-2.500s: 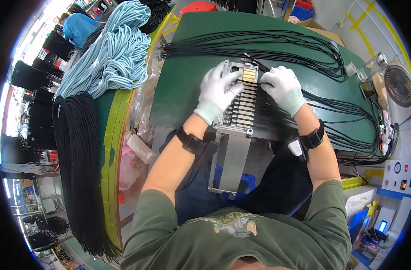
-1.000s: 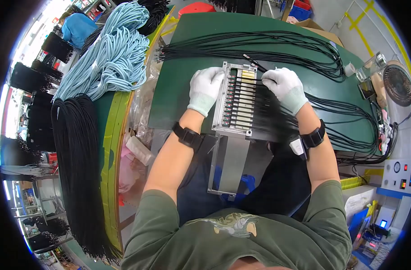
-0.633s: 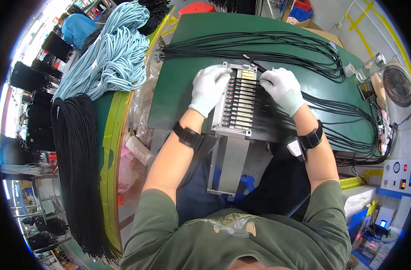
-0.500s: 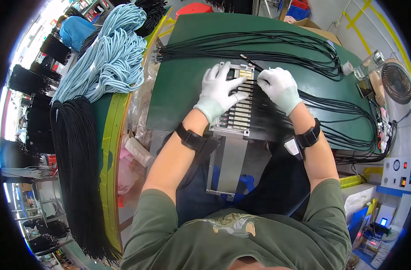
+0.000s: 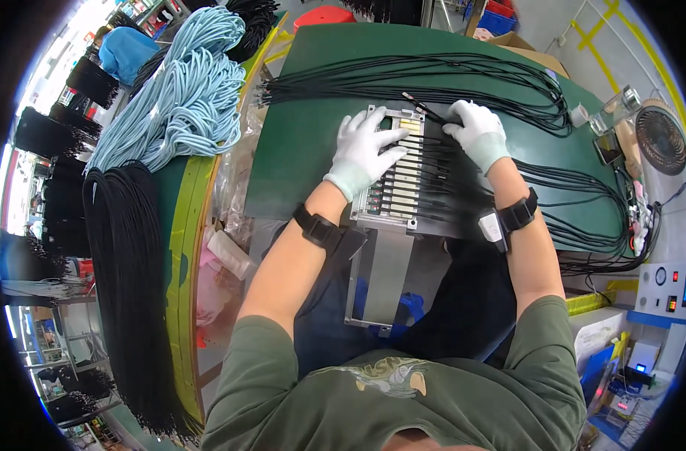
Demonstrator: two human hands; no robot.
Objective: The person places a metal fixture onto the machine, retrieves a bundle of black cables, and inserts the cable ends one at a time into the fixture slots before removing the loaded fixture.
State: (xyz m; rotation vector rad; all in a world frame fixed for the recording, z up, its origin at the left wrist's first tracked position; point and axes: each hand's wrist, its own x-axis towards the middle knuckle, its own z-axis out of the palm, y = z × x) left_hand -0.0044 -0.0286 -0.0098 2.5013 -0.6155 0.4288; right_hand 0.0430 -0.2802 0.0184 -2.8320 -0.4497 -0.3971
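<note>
Both hands, in white gloves, rest on a metal jig point(image 5: 403, 177) that lies on the green tabletop point(image 5: 298, 150) right in front of the person. The left hand point(image 5: 364, 150) lies flat with its fingers spread over the jig's 9 o'clock side, gripping nothing. The right hand point(image 5: 474, 131) sits at the jig's 2 o'clock corner with fingers curled down onto the black cables point(image 5: 463, 192) that run across the jig's slots; whether it pinches one I cannot tell. The cables trail off toward 3 o'clock and loop round the tabletop's far side at 12 o'clock. At 10 o'clock hangs a bundle of pale blue cords point(image 5: 185, 98), and at 8 o'clock a thick hank of black cords point(image 5: 128, 286). A small fan point(image 5: 661, 139) stands at 2 o'clock.
</note>
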